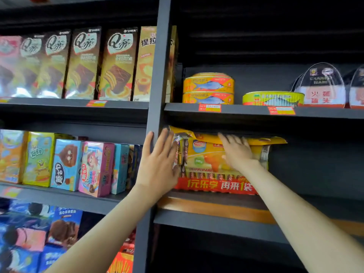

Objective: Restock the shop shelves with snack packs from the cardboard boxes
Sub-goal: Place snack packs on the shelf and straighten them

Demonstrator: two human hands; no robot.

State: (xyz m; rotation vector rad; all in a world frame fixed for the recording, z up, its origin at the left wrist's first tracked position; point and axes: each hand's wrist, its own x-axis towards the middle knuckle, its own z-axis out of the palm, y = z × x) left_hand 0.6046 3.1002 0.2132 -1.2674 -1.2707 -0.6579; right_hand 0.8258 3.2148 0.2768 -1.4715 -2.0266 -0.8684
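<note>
Item: yellow snack pack (208,154), one visible, upright on the middle shelf (216,223) of the right-hand bay, hard against the grey upright post (155,75) at its left edge. Its crinkled top edge touches the underside of the shelf above; its red printed band meets the shelf board at the bottom. To its right the same shelf runs dark and bare to the frame edge.

Hands: left hand (159,164), fingers straight and spread, flat against the pack's left end and the post, gripping nothing. Right hand (238,152), fingers straight, palm pressed on the pack's front face near its top right, gripping nothing.

Shelf above, right bay: two orange fish tins (208,88) stacked one on the other; one yellow-green fish tin (273,98) beside them, apart; two domed ham cans (323,85) at the far right, the second cut by the frame edge. Two red price tags on that shelf lip.

Left bay, top shelf: cake boxes (82,64) in a tight row, four with the same "Q" logo. Below: mixed biscuit boxes (67,164), packed side by side.
</note>
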